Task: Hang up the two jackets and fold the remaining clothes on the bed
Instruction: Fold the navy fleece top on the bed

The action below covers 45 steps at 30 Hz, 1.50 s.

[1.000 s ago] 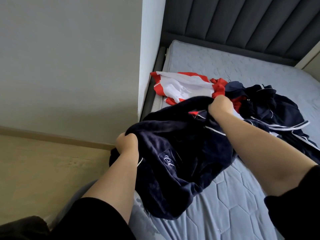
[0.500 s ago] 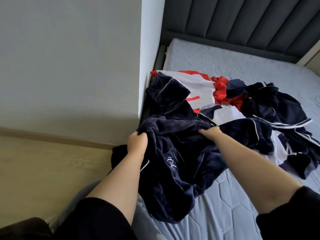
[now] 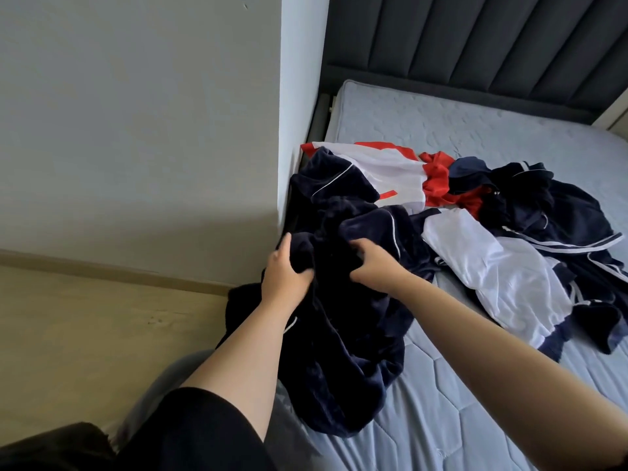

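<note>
At the left of the frame there is a grey wall [image 3: 136, 130], and below it a pale wooden floor [image 3: 85, 334] in the lower left. A white wall corner [image 3: 302, 96] stands in the upper middle, just beside the bed.

Left of the centre, the left hand [image 3: 283, 275] is closed on a fold of the dark navy velvet jacket [image 3: 346, 317]. The thumb lies on one side of the fold and the fingers are curled on the other side. Just to the right, the right hand [image 3: 373, 263] also grips the same jacket, its fingers curled into the cloth. The two hands are near each other but do not touch. Both forearms are bare, with black sleeves [image 3: 204, 430] at the lower edge.

The jacket lies at the left edge of the mattress [image 3: 458, 402], in the middle of the frame. Part of it hangs over the edge toward the floor. Its upper part covers a corner of the white and red garment [image 3: 394, 175], which lies behind it.

To the right of the hands, a white garment with navy trim [image 3: 503, 277] is spread on the mattress. Further right and higher, a heap of navy clothes with white stripes [image 3: 560, 212] lies against it. How many pieces are in this heap, I cannot tell. A dark padded headboard [image 3: 475, 39] fills the upper right.
</note>
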### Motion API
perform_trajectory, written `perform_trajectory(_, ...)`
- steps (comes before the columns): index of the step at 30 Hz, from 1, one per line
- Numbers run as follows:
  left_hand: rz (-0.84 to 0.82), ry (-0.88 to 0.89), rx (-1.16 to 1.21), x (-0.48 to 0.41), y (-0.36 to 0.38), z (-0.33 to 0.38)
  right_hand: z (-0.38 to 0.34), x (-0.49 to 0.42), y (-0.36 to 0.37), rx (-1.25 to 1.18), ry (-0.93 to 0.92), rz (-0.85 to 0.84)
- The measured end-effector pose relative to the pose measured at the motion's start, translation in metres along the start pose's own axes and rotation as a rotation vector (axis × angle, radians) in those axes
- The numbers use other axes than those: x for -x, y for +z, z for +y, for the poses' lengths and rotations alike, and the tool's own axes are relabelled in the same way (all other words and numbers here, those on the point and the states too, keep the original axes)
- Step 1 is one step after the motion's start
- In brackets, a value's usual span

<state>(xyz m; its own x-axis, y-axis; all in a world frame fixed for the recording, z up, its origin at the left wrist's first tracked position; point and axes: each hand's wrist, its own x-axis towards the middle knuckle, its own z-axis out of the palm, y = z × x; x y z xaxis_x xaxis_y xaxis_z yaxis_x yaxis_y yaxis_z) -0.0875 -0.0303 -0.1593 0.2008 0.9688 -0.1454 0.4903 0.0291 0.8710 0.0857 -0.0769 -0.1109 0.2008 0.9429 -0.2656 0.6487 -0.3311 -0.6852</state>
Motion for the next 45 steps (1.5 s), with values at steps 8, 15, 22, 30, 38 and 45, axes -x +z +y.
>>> perform_trajectory(8, 0.013, -0.023, -0.471, 0.010, 0.000, -0.001, 0.091, 0.020, -0.018, 0.948, 0.404, 0.333)
perform_trajectory(15, -0.104, -0.029, -0.420, 0.005, 0.002, -0.001, 0.085, 0.019, 0.006, 0.589, -0.396, 0.403)
perform_trajectory(22, -0.111, 0.008, -0.300, 0.009, 0.000, 0.003, 0.092, 0.002, 0.000, 0.286, 0.375, 0.297)
perform_trajectory(30, -0.175, 0.029, -0.252, 0.008, 0.007, 0.005, 0.046, 0.006, -0.002, -0.020, 0.039, 0.465)
perform_trajectory(38, 0.003, 0.139, 0.083, 0.012, -0.013, 0.025, -0.030, 0.036, -0.020, -0.365, -0.172, 0.222)
perform_trajectory(45, -0.278, 0.488, 0.007, 0.009, -0.087, 0.101, -0.101, 0.072, -0.051, -0.363, -0.349, 0.145)
